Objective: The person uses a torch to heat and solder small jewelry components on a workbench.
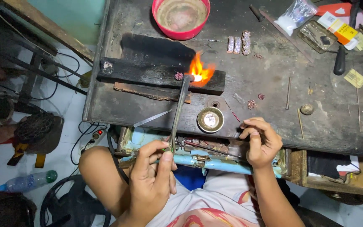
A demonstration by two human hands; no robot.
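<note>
While an orange flame point(199, 71) burns on the charred wooden block point(160, 75) at the counter's point(274, 122) middle, the left hand point(152, 180) keeps a closed grip on the long metal torch tool point(178, 111), its tip reaching the flame. A small beaded piece point(178, 76) lies on the block just beside the fire. Right hand point(260, 141) rests curled at the counter edge; grip contents cannot be told. A brass cup point(210, 119) sits near; a red bowl point(181, 17) stands well behind.

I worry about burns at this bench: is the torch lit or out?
Lit. An orange flame burns at the tip of the long thin metal torch held by the left hand, over the charred black wooden block.
</note>
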